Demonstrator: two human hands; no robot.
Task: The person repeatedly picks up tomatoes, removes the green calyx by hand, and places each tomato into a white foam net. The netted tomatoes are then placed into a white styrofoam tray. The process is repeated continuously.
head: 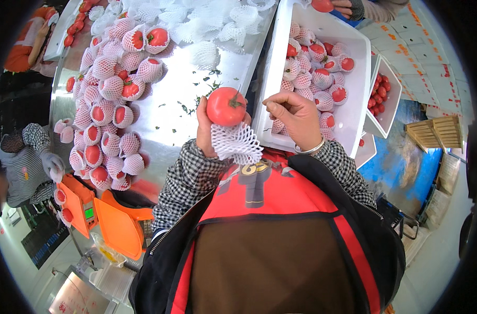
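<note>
A large red tomato point(225, 106) with a green stem rests in my left hand point(205, 135), which grips it from below. A white foam net sleeve point(237, 143) hangs under the fruit, against the same hand. To the right, my right hand point(295, 115) is apart from the tomato, thumb and forefinger pinched together; nothing plain shows between them. That hand is over the near edge of a white foam box point(356, 92), where many net-wrapped tomatoes point(321, 78) lie. Green stem scraps point(188, 109) are scattered on the metal table point(171, 84) beyond my left hand.
Many net-wrapped tomatoes point(105, 88) are heaped along the table's left side. Loose foam nets point(207, 23) lie at the back. Orange weighing scales point(118, 227) stand at lower left. Another person's hand point(342, 8) is by the box's far end; a gloved co-worker point(52, 161) is at left.
</note>
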